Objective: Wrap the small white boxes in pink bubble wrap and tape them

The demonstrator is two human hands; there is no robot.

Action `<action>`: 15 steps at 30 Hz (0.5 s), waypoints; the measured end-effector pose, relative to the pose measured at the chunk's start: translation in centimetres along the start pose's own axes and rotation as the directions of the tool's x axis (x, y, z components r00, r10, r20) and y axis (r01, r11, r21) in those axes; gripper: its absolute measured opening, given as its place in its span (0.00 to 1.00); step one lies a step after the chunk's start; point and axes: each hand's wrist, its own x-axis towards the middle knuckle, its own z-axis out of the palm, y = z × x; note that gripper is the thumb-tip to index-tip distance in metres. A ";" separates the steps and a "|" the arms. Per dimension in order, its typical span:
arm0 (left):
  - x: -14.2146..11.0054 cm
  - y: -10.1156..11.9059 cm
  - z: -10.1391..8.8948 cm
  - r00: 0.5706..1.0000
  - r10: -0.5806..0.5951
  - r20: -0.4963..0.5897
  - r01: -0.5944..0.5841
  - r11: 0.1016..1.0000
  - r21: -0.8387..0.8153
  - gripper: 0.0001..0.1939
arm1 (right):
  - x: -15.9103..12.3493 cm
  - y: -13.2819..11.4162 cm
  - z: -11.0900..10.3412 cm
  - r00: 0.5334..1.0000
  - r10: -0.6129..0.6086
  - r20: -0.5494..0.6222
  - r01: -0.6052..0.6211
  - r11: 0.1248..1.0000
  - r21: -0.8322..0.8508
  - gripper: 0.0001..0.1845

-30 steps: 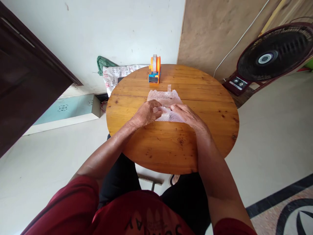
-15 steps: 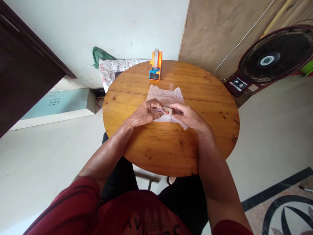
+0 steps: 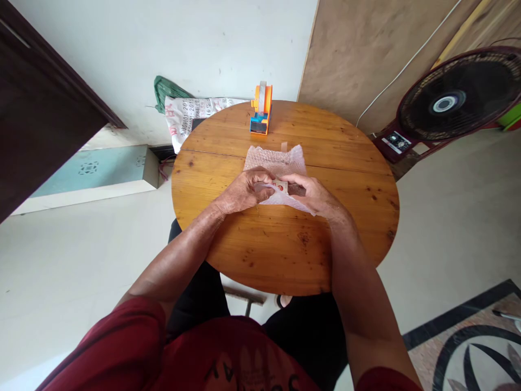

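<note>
Where the two hands meet over the table (image 3: 301, 233), a small pale box (image 3: 280, 186) lies on a sheet of bubble wrap (image 3: 274, 158), its face bearing a red mark and print too small to read. The left hand (image 3: 248, 191) has its fingers curled and its thumb drawn in toward them, with a fold of the wrap caught between. The right hand (image 3: 317, 196) keeps thumb and forefinger apart in a wide curve; the fingertips touch the box's far edge, and the thumb lies at the wrap.

Behind the table's far left edge, a white sack (image 3: 181, 117) reads "ISO9001" in dark print and carries red characters, only partly visible. Large dark letters on the red shirt (image 3: 240, 353) appear upside down and broken by folds.

The tabletop is oval, brown, knotted wood with a seam across it. Upright near its far edge is an orange and blue tape dispenser (image 3: 262, 117); a short strip of tape (image 3: 284, 146) extends from the wrap's far side. Around it are a white wall (image 3: 228, 43), a dark red fan (image 3: 451, 103), and a pale floor (image 3: 81, 260) with a dark-bordered pattern at lower right.
</note>
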 end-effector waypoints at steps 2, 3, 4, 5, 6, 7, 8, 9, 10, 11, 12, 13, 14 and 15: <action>0.0 0.0 0.2 1.000 0.009 -0.015 -0.009 1.000 0.018 0.07 | 0.0 0.0 -0.1 1.000 -0.007 0.010 0.007 1.000 -0.008 0.24; 0.1 0.0 0.2 1.000 0.011 -0.023 -0.010 1.000 0.029 0.07 | -0.1 0.0 -0.2 1.000 -0.005 0.014 0.005 1.000 -0.017 0.24; 0.1 0.0 0.3 0.999 0.010 -0.031 -0.009 0.999 0.040 0.07 | -0.2 -0.1 -0.3 1.000 0.002 0.016 -0.002 1.000 -0.025 0.24; 0.1 -0.1 0.4 0.999 0.008 -0.039 -0.006 0.999 0.049 0.07 | -0.3 -0.2 -0.5 1.000 0.010 0.011 -0.010 1.000 -0.025 0.23; 0.2 -0.1 0.5 0.999 0.005 -0.047 -0.002 0.998 0.056 0.06 | -0.5 -0.4 -0.7 1.000 0.016 -0.005 -0.016 1.000 -0.014 0.23; 0.2 -0.2 0.6 0.999 0.002 -0.053 0.001 0.998 0.061 0.06 | -0.8 -0.5 -0.9 0.999 0.017 -0.028 -0.017 1.000 0.009 0.22; 0.3 -0.3 0.7 0.998 0.001 -0.062 0.003 0.998 0.062 0.06 | -1.0 -0.7 -1.2 0.998 0.013 -0.053 -0.011 0.999 0.043 0.23; 0.3 -0.4 0.7 0.997 0.002 -0.072 0.002 0.998 0.060 0.07 | -1.3 -0.9 -1.4 0.998 0.008 -0.069 -0.002 0.996 0.087 0.24; 0.3 -0.5 0.8 0.997 0.005 -0.082 -0.001 0.999 0.054 0.07 | -1.5 -1.0 -1.6 0.997 0.005 -0.073 0.005 0.991 0.132 0.24; 0.4 -0.6 0.8 0.996 0.006 -0.091 -0.002 0.999 0.047 0.07 | -1.6 -1.2 -1.8 0.998 0.007 -0.063 0.004 0.986 0.166 0.25; 0.4 -0.6 0.9 0.995 0.004 -0.095 0.000 0.999 0.041 0.07 | -1.8 -1.3 -1.9 0.999 0.017 -0.049 -0.008 0.984 0.180 0.25; 0.4 -0.7 0.9 0.995 0.000 -0.096 0.004 0.999 0.037 0.07 | -1.8 -1.3 -1.9 0.999 0.033 -0.041 -0.026 0.984 0.176 0.26; 0.4 -0.8 0.9 0.996 -0.004 -0.095 0.007 0.999 0.035 0.08 | -1.8 -1.4 -1.9 0.998 0.054 -0.041 -0.047 0.987 0.156 0.26; 0.5 -0.8 0.9 0.996 -0.006 -0.093 0.009 0.999 0.034 0.08 | -1.8 -1.4 -1.8 0.996 0.071 -0.051 -0.064 0.990 0.128 0.24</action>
